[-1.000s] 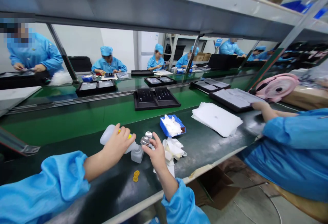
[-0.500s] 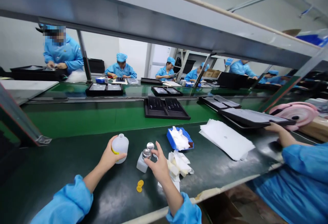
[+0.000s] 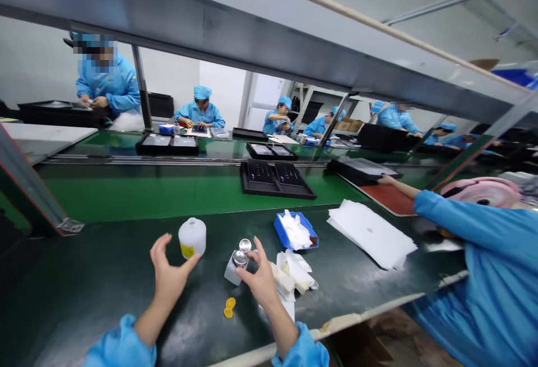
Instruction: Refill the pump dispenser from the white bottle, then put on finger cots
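Centrally, on the dark green counter [image 3: 84, 283]: one blue plastic tray [image 3: 310, 242] as reference point, heaped with crumpled white tissue [image 3: 295, 231].

Left of the tray:
- White plastic bottle [image 3: 192, 238]: upright, with a yellow label [image 3: 187, 250], lettering too small to read.
- Left hand [image 3: 168, 280]: open, fingers spread, palm empty, just beside the bottle's lower edge.
- Small clear bottle [image 3: 232, 270]: slightly tilted, topped by a chrome cap [image 3: 239, 259], with a second chrome cap [image 3: 245, 245] just behind.
- Right hand [image 3: 263, 280]: half-curled, fingertips [image 3: 254, 255] at the first chrome cap; grip or mere contact, impossible to tell.
- Two yellow round caps [image 3: 229, 307]: touching each other, nearer the counter's front edge.

In front of the tray: crumpled white paper [image 3: 292, 277], beside the right hand.

Right of the tray: loose white sheets [image 3: 372, 232], marked with one small grey spot, nothing legible.

Beyond the tray: black tray [image 3: 277, 182] with two dark inserts, small white printing unreadable, on a green conveyor belt [image 3: 126, 190].

Far right of the tray: co-worker's blue sleeve [image 3: 462, 227], with an outstretched hand [image 3: 389, 179] above a red mat [image 3: 389, 200].
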The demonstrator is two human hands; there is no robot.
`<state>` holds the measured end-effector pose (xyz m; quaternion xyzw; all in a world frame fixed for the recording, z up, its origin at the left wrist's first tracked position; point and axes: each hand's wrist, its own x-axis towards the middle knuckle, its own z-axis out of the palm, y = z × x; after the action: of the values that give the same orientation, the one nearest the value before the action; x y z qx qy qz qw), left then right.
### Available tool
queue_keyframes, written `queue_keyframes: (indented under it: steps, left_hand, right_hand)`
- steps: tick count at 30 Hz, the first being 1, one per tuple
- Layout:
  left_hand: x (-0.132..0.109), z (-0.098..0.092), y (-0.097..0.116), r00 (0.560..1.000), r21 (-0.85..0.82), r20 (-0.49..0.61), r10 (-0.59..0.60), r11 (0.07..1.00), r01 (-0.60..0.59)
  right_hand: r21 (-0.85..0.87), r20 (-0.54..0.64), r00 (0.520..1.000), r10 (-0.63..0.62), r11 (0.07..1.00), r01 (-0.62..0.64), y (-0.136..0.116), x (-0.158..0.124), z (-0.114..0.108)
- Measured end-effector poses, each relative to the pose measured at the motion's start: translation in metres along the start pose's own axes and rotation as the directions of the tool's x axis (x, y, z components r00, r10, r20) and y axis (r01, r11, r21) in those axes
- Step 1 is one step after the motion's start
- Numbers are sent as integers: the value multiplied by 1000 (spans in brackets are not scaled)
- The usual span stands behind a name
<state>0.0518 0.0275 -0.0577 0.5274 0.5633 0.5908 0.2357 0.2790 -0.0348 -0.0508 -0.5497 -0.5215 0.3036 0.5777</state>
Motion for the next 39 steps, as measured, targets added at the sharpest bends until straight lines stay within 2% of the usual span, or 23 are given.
queue_keyframes:
  steps: [1,2,3,5,6,8,10,12,15,17,21,24,31,36,39]
  left_hand:
    - [-15,2,2,1000,5,5,27,1000,-27]
    - [-29,6,5,994,15,95,48,999,-50]
    - [-42,11,8,969,31,244,30,999,-39]
    - [-58,26,17,853,58,520,-48,998,21]
    - [-60,33,21,786,57,613,-80,997,57]
    - [-56,47,28,695,23,712,-94,993,112]
    - [-47,56,32,653,-10,753,-83,991,137]
    - [-38,61,34,646,-12,759,-85,990,144]
    - [-34,61,37,663,2,741,-105,988,154]
    - [-34,60,38,664,7,739,-117,986,167]
    - [-34,60,41,640,-1,759,-122,982,189]
    - [-31,60,42,619,-11,777,-116,980,198]
    - [-31,60,38,612,-28,783,-111,977,213]
    - [-35,60,39,640,-7,758,-122,981,195]
    - [-36,61,41,655,6,744,-129,982,186]
  right_hand:
    - [13,-2,1000,-5,1000,5,2,0,0]
    - [28,0,1000,-10,1000,10,5,0,1]
    - [44,6,1000,-12,999,11,7,0,1]
    - [67,22,1000,-12,998,10,10,0,0]
    - [72,27,1000,-13,997,11,10,-1,-1]
    - [78,35,999,-16,997,13,9,-1,-2]
    - [71,41,999,-16,997,13,6,-2,-2]
    - [44,24,1000,-9,999,8,3,-2,-1]
    - [4,-36,999,-6,1000,6,4,-3,4]
    - [44,-60,998,-5,999,8,8,-4,6]
    - [285,10,999,33,958,-35,18,-1,6]
    - [327,75,996,39,943,-61,22,2,2]
    - [148,14,1000,17,989,-18,19,0,0]
    - [-192,-137,990,-8,981,-19,-2,-7,3]
    - [-287,-172,985,-15,957,-35,-11,-8,6]
